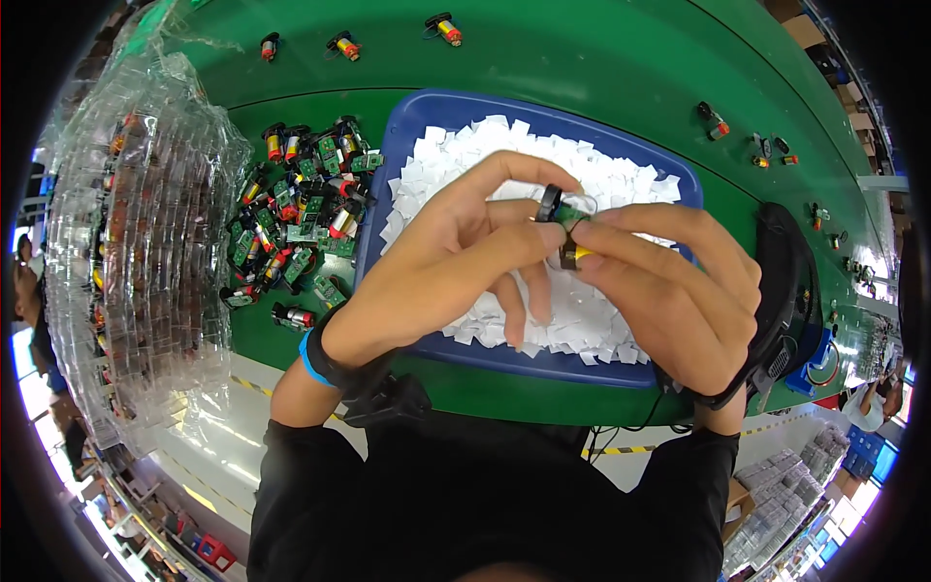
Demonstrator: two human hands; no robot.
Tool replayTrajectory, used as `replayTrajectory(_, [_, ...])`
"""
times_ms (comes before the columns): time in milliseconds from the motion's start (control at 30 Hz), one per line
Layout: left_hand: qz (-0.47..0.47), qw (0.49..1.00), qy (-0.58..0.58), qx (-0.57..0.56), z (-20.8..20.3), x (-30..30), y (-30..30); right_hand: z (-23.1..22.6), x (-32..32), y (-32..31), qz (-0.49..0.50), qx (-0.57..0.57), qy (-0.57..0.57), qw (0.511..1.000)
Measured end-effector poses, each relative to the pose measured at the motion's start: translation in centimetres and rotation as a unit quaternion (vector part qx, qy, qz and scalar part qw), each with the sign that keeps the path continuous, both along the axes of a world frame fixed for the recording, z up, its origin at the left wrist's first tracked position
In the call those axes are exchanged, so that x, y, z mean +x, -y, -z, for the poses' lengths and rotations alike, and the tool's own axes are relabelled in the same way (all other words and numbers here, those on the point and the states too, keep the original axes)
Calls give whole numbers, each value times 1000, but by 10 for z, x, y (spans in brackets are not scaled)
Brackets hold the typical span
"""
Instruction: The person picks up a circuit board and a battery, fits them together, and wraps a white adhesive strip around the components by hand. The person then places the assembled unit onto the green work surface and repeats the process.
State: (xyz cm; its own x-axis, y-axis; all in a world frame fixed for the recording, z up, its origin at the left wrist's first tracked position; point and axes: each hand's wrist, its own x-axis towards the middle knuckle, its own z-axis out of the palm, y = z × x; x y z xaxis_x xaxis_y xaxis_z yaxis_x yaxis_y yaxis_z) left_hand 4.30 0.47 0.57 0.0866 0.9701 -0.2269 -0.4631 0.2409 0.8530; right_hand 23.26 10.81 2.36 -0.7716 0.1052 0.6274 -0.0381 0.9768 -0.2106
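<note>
Over the blue tub (529,371), both my hands hold one small motor assembly (550,204) with a black round end, a bit of green circuit board, a yellow band and thin wires. My left hand (427,257) has its thumb and index finger closed at the black end, while its lower fingers hang loosely apart. From the right, the thumb and fingertips of my right hand (693,296) pinch the assembly near the yellow band. My fingers cover part of it. Many small white paper pieces (601,335) fill the tub below.
Left of the tub lies a heap of similar motor assemblies (301,213). Clear plastic trays (160,233) stand stacked at the far left. More assemblies (448,31) lie spaced along the far green surface and at right. A black padded object (781,262) sits beside the tub's right end.
</note>
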Motion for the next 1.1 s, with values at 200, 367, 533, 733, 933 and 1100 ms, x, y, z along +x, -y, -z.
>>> replayTrajectory(200, [14,1000,-25,10,9,1,-1,2,-2,2,42,-29,7,999])
replayTrajectory(367, [-42,979,-175,92,15,10,3,4,-4,4,83,-67,0,994])
replayTrajectory(533, [-54,944,-316,83,18,13,4,7,-4,3,91,-87,11,992])
replayTrajectory(733, [-83,958,-266,71,11,19,3,4,-4,2,64,-142,-10,988])
replayTrajectory(933, [-53,977,-176,107,11,14,4,0,-1,3,64,-133,-6,989])
replayTrajectory(1100, [-50,982,-152,97,11,16,5,4,-4,2,41,-92,-42,994])
